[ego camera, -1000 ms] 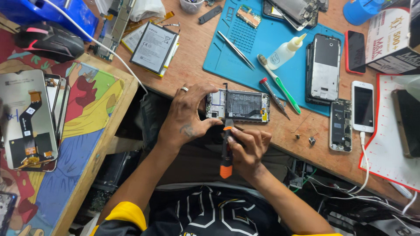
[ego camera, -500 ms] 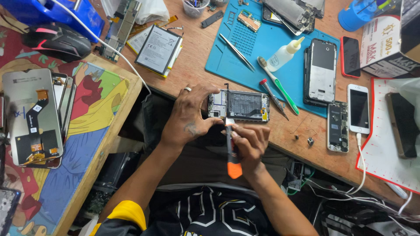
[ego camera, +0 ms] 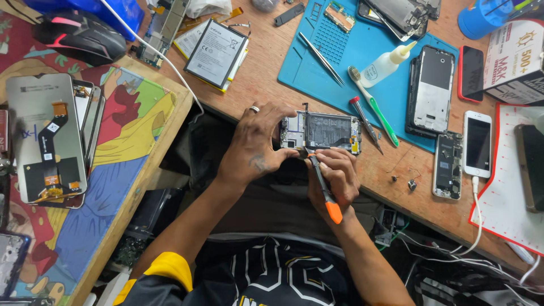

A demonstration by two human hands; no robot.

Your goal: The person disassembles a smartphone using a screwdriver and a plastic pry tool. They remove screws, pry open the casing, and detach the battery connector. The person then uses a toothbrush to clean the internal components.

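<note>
An opened phone [ego camera: 326, 131] with its back off lies at the near edge of the wooden workbench [ego camera: 266, 85], its battery and circuit board showing. My left hand [ego camera: 255, 144], a ring on one finger, grips the phone's left end. A small screwdriver [ego camera: 322, 187] with a black shaft and orange cap is held in my right hand [ego camera: 334, 173]. Its tip touches the phone's lower left edge, by the board.
A blue mat [ego camera: 345, 62] carries tweezers, a green brush, a red-tipped tool, a glue bottle [ego camera: 387, 63] and phone frames. Loose screws [ego camera: 403, 181], a white phone [ego camera: 477, 143] on a cable and a battery [ego camera: 216, 53] lie around. A screen panel [ego camera: 48, 136] rests on the left table.
The screwdriver has tilted, its orange cap swinging right and toward me while the tip stays at the phone's edge. My left hand keeps its grip on the phone.
</note>
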